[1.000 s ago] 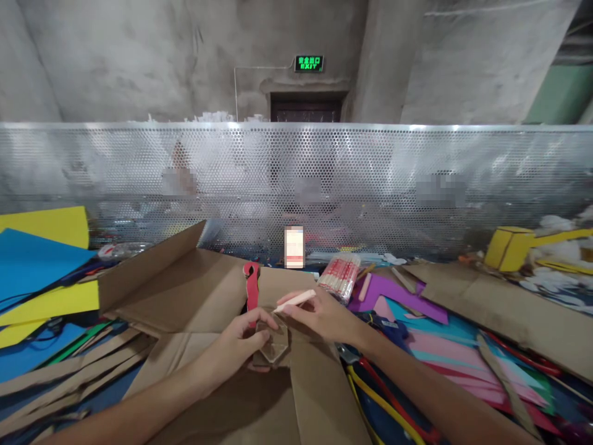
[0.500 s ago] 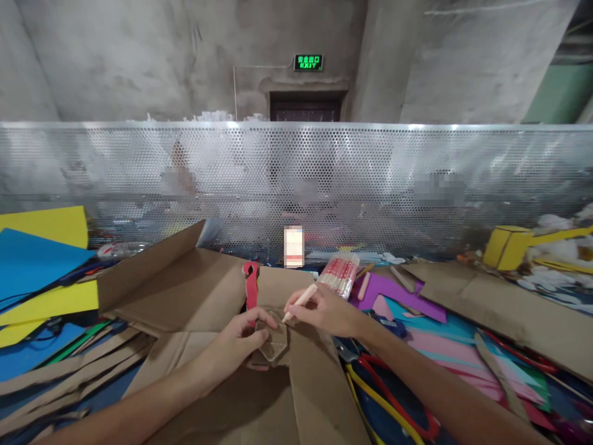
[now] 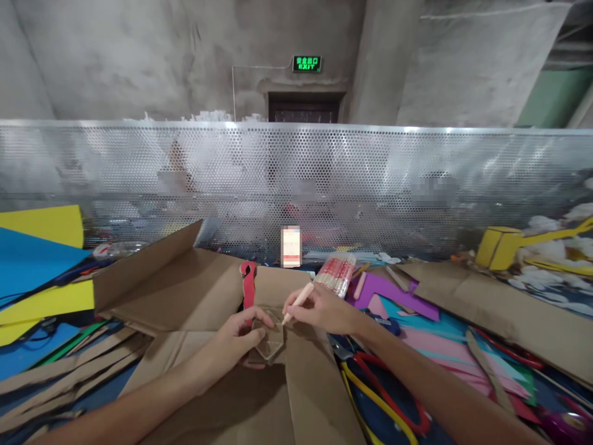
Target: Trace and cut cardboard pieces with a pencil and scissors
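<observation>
My right hand (image 3: 315,307) is closed around a pale pink marker pen (image 3: 303,296). The pen tilts, with its tip down at the right edge of a clear hexagonal plastic piece (image 3: 274,349). That piece lies on brown cardboard (image 3: 308,364). From the left, my left hand (image 3: 243,334) holds the clear piece, thumb and forefinger on its top; its other fingers are mostly hidden. Just beyond the left hand is a narrow red object (image 3: 249,285) with a round hole at its top.
Large scissors (image 3: 365,383) with red and yellow handles lie right of the cardboard. Farther right are coloured paper (image 3: 430,349) and a yellow model (image 3: 498,247). Packed sticks (image 3: 336,274) lie behind my right hand. A perforated metal screen (image 3: 370,167) spans the back.
The view has shifted slightly, so things appear a little farther left. Both hands keep nearly the same place, the pen tip still at the clear piece's edge.
</observation>
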Available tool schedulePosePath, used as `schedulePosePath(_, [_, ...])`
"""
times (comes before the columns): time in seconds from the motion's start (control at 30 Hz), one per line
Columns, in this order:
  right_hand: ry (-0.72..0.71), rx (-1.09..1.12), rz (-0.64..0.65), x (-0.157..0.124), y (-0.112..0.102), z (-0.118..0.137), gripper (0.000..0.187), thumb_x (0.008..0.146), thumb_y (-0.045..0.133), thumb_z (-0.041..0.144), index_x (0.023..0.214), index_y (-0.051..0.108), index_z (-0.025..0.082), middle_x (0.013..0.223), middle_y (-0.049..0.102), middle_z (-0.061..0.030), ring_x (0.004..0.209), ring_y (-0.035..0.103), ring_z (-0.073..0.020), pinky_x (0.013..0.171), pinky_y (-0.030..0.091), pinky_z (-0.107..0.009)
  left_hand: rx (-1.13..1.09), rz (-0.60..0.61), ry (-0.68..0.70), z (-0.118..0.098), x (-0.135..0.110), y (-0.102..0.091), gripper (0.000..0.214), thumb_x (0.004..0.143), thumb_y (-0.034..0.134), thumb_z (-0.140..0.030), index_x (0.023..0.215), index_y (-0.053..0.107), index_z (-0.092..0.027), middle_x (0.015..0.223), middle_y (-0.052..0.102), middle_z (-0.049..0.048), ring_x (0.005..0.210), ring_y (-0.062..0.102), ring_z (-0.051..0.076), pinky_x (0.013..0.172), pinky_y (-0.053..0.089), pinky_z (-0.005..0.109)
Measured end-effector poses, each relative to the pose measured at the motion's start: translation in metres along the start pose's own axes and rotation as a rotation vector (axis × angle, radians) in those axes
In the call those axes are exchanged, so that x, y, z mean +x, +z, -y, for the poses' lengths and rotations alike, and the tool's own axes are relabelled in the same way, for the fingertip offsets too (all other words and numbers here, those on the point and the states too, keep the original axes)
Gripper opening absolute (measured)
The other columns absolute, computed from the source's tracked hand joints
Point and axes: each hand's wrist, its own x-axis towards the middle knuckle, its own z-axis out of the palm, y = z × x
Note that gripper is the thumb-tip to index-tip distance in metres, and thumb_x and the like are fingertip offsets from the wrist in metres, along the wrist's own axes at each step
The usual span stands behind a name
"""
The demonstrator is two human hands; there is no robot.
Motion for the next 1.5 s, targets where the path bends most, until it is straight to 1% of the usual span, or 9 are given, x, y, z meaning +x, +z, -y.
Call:
schedulePosePath(0.2, [-0.02,0.003,0.005,0.0,0.0,-0.005,0.022,0.084,0.057,0.028,0.087,0.075,0.015,0.071,0.068,-0.0013,0.063,0.052,-0.0114,0.055,0.036,-0.02,-0.007,-0.014,-0.02,0.002,0.0,-0.001,0.023,0.08,0.063,-0.036,0.097,0.056,-0.022,0.087,0.061,0.0002,0.075,0.06,0.015,0.067,0.057,0.031])
schedulePosePath(0.33, [-0.028,0.028,0.012,0.0,0.0,-0.006,0.022,0.084,0.057,0.027,0.087,0.075,0.015,0.073,0.069,-0.002,0.063,0.052,-0.0113,0.055,0.035,-0.02,-0.03,-0.013,-0.022,0.001,0.0,0.0,0.023,0.08,0.063,-0.035,0.096,0.056,-0.021,0.086,0.062,0.0003,0.075,0.061,0.015,0.069,0.058,0.034])
schedulePosePath(0.47, [-0.041,0.032,0.014,0.0,-0.001,-0.006,0.022,0.084,0.057,0.027,0.086,0.075,0.014,0.074,0.07,-0.0019,0.062,0.051,-0.011,0.055,0.035,-0.02,-0.033,-0.023,-0.028,-0.001,-0.001,0.002,0.024,0.077,0.065,-0.036,0.094,0.056,-0.021,0.08,0.059,-0.0013,0.071,0.06,0.015,0.069,0.058,0.035])
schedulePosePath(0.67, [-0.049,0.05,0.018,-0.001,-0.002,-0.005,0.024,0.085,0.056,0.028,0.089,0.076,0.014,0.078,0.072,-0.0035,0.065,0.054,-0.0123,0.057,0.038,-0.021,-0.014,-0.04,-0.042,-0.004,-0.003,0.003,0.023,0.077,0.066,-0.036,0.092,0.057,-0.022,0.078,0.057,-0.0022,0.07,0.058,0.014,0.068,0.057,0.034])
schedulePosePath(0.77, [-0.05,0.054,0.024,-0.002,-0.002,-0.003,0.025,0.085,0.057,0.029,0.09,0.077,0.014,0.079,0.072,-0.0043,0.065,0.055,-0.0128,0.056,0.038,-0.021,-0.011,-0.035,-0.044,-0.003,-0.003,0.002,0.023,0.078,0.066,-0.037,0.094,0.057,-0.022,0.08,0.058,-0.0016,0.072,0.057,0.014,0.069,0.057,0.032])
schedulePosePath(1.0, [-0.053,0.04,0.038,-0.002,-0.004,-0.001,0.025,0.083,0.059,0.028,0.086,0.079,0.014,0.084,0.074,-0.0051,0.063,0.053,-0.0118,0.054,0.036,-0.021,-0.024,-0.044,-0.045,-0.006,-0.004,0.003,0.027,0.076,0.069,-0.041,0.093,0.058,-0.022,0.077,0.055,-0.0028,0.068,0.056,0.013,0.067,0.056,0.031])
schedulePosePath(1.13, [-0.069,0.038,0.044,-0.003,-0.004,-0.001,0.025,0.083,0.058,0.026,0.085,0.079,0.014,0.085,0.075,-0.0047,0.065,0.056,-0.0122,0.056,0.037,-0.021,-0.012,-0.051,-0.048,-0.008,-0.004,0.004,0.028,0.074,0.069,-0.041,0.091,0.058,-0.022,0.077,0.055,-0.0027,0.07,0.056,0.014,0.067,0.057,0.032])
schedulePosePath(1.33, [-0.086,0.022,0.041,-0.003,-0.005,-0.001,0.026,0.084,0.057,0.029,0.085,0.079,0.014,0.085,0.075,-0.0051,0.067,0.057,-0.0133,0.057,0.038,-0.021,-0.018,-0.07,-0.04,-0.009,-0.005,0.007,0.027,0.073,0.069,-0.04,0.09,0.058,-0.022,0.074,0.053,-0.0035,0.066,0.053,0.012,0.064,0.056,0.03])
schedulePosePath(1.5, [-0.08,0.051,0.112,-0.005,-0.005,0.003,0.025,0.084,0.059,0.029,0.088,0.078,0.013,0.08,0.073,-0.0046,0.067,0.056,-0.0135,0.058,0.039,-0.021,-0.02,-0.041,-0.031,-0.007,-0.004,0.005,0.027,0.075,0.068,-0.039,0.091,0.057,-0.021,0.076,0.055,-0.0023,0.068,0.055,0.012,0.066,0.056,0.03])
